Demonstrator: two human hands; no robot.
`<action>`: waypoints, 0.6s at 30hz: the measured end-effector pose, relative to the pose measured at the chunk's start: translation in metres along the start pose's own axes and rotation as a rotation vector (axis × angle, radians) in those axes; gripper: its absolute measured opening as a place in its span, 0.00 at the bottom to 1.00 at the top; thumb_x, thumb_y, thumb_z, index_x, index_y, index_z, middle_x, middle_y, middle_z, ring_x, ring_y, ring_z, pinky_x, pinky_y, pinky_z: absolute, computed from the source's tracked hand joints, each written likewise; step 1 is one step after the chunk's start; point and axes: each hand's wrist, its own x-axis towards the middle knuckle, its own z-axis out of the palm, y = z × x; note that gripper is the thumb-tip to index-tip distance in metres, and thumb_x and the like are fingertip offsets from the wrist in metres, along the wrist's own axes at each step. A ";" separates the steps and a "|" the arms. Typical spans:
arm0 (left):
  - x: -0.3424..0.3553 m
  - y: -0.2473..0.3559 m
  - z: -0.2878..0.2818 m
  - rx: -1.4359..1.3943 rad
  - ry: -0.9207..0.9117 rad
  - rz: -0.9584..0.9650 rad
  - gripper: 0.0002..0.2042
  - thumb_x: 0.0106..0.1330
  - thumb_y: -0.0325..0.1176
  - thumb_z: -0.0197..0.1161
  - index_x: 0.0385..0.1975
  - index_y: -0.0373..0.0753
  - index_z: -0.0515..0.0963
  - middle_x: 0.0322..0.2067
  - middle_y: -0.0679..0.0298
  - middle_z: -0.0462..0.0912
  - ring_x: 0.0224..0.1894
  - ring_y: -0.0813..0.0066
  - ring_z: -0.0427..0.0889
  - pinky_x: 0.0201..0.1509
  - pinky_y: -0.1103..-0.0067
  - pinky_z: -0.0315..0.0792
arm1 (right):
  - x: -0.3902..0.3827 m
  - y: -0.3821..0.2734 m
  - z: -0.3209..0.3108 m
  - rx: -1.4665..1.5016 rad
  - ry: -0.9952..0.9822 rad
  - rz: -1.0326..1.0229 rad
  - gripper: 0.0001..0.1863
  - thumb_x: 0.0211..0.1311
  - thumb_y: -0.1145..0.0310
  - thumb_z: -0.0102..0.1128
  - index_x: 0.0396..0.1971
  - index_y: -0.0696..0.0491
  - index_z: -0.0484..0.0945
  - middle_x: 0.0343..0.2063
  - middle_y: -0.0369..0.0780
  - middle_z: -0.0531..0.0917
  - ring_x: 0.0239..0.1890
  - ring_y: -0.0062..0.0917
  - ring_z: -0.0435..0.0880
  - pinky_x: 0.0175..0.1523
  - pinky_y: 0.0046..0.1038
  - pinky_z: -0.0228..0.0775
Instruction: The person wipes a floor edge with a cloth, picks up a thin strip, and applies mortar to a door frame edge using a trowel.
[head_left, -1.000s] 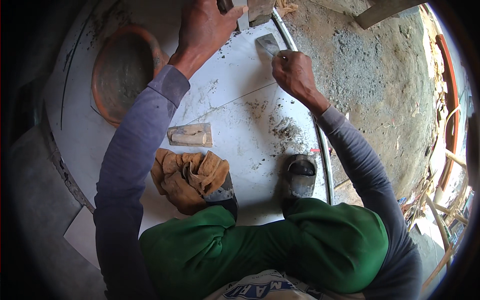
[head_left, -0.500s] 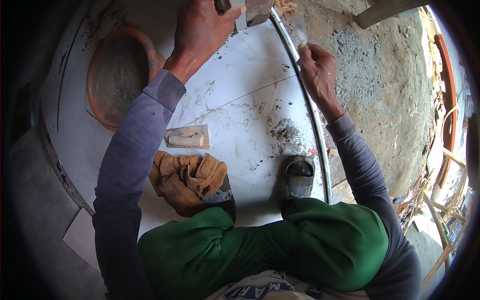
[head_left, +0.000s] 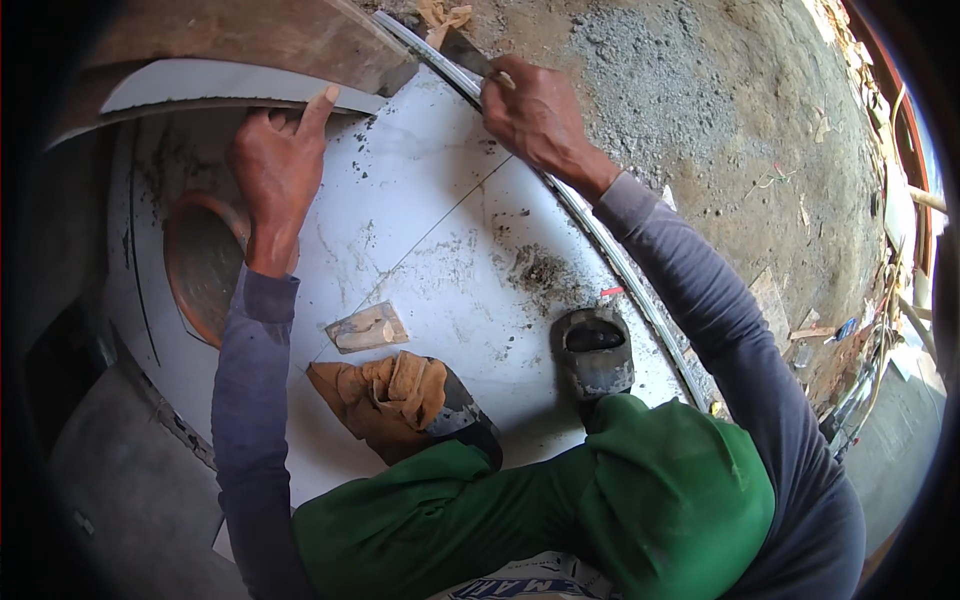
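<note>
Bare ground (head_left: 760,215) backs the right hand (head_left: 535,112) gripping a scraper (head_left: 468,54).

We see what looks like a building site: white floor tiles (head_left: 440,130) speckled with grey-brown dirt meet bare earth (head_left: 725,225) and grey gravel (head_left: 650,80). Around us are a scraper (head_left: 466,52), a dirty reddish tub (head_left: 190,260), a small wooden float (head_left: 380,328) and scrap wood (head_left: 812,332).
</note>
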 end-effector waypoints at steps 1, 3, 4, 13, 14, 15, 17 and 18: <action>0.000 0.003 0.001 0.006 -0.015 0.003 0.22 0.66 0.45 0.77 0.39 0.26 0.85 0.27 0.59 0.90 0.28 0.80 0.80 0.40 0.76 0.76 | -0.001 -0.002 0.011 0.051 0.068 -0.100 0.12 0.63 0.67 0.60 0.38 0.61 0.83 0.25 0.56 0.85 0.29 0.53 0.87 0.40 0.50 0.79; 0.001 0.008 0.000 0.031 -0.014 -0.045 0.23 0.66 0.46 0.77 0.34 0.25 0.85 0.21 0.60 0.84 0.25 0.80 0.71 0.36 0.74 0.74 | 0.003 -0.003 0.025 0.115 0.137 -0.207 0.11 0.63 0.67 0.61 0.36 0.61 0.83 0.27 0.56 0.85 0.30 0.53 0.86 0.41 0.50 0.79; 0.001 0.009 -0.002 0.008 0.002 -0.009 0.23 0.66 0.46 0.77 0.34 0.25 0.85 0.21 0.60 0.84 0.25 0.80 0.71 0.36 0.74 0.74 | 0.005 -0.004 0.031 0.024 0.069 -0.214 0.10 0.62 0.68 0.62 0.35 0.61 0.83 0.29 0.55 0.85 0.31 0.53 0.86 0.41 0.51 0.78; -0.001 0.001 -0.004 0.088 -0.053 -0.022 0.18 0.64 0.38 0.79 0.36 0.24 0.85 0.31 0.54 0.92 0.31 0.81 0.85 0.39 0.77 0.78 | -0.004 0.015 -0.008 -0.076 -0.021 -0.220 0.08 0.65 0.72 0.61 0.41 0.57 0.82 0.32 0.52 0.87 0.27 0.48 0.88 0.33 0.45 0.79; -0.001 0.000 -0.004 0.110 -0.014 0.032 0.18 0.64 0.39 0.78 0.36 0.26 0.86 0.31 0.53 0.92 0.30 0.78 0.88 0.38 0.76 0.79 | -0.014 0.017 -0.010 0.016 0.113 -0.217 0.08 0.66 0.72 0.61 0.42 0.57 0.82 0.32 0.53 0.88 0.27 0.46 0.88 0.32 0.43 0.79; -0.002 0.000 -0.005 0.130 -0.006 0.019 0.18 0.64 0.39 0.78 0.36 0.26 0.86 0.31 0.53 0.92 0.30 0.78 0.88 0.38 0.76 0.79 | -0.022 0.020 -0.012 0.011 0.155 -0.187 0.10 0.67 0.72 0.61 0.45 0.57 0.82 0.33 0.53 0.88 0.27 0.45 0.89 0.33 0.43 0.79; 0.000 0.000 -0.005 0.034 -0.004 0.114 0.23 0.66 0.48 0.77 0.29 0.28 0.85 0.17 0.61 0.82 0.21 0.80 0.71 0.31 0.73 0.72 | -0.033 0.029 -0.019 -0.144 -0.100 0.008 0.10 0.68 0.71 0.60 0.45 0.56 0.83 0.29 0.53 0.88 0.26 0.45 0.88 0.34 0.44 0.79; 0.001 0.001 -0.006 0.067 -0.059 0.000 0.20 0.67 0.46 0.76 0.32 0.29 0.86 0.18 0.63 0.83 0.21 0.80 0.73 0.31 0.74 0.73 | -0.041 0.031 -0.020 -0.150 -0.139 0.028 0.10 0.68 0.71 0.60 0.45 0.56 0.83 0.29 0.53 0.88 0.26 0.45 0.88 0.34 0.44 0.79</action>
